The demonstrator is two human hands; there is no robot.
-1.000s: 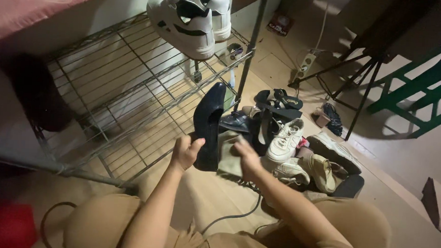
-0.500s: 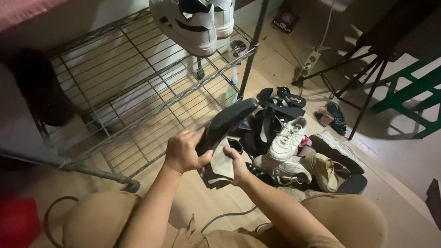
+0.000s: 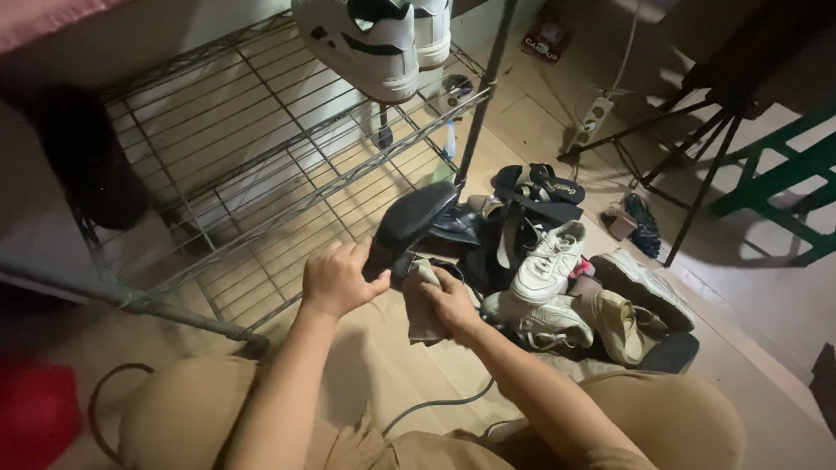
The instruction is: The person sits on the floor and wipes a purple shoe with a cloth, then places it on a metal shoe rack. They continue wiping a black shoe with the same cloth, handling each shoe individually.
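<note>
1. Two hands work one black shoe: left hand curled around its heel end, sole tilted upward.
2. Right hand bunched around a beige cloth, pressing it against the shoe just beside the left hand.
3. Shoe pile right of the right hand.
4. Wire rack above the left hand; white sneakers on top.

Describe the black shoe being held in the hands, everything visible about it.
The black, smooth-surfaced shoe looks like leather or a similar material, though the dim light hides detail. It is held off the floor, tilted, its sole side turned up toward the camera, toe pointing up and right. The left hand grips its lower end. The right hand presses a crumpled beige cloth against it from below. It hangs in front of the grey wire shoe rack, beside the pile of shoes on the floor.
</note>
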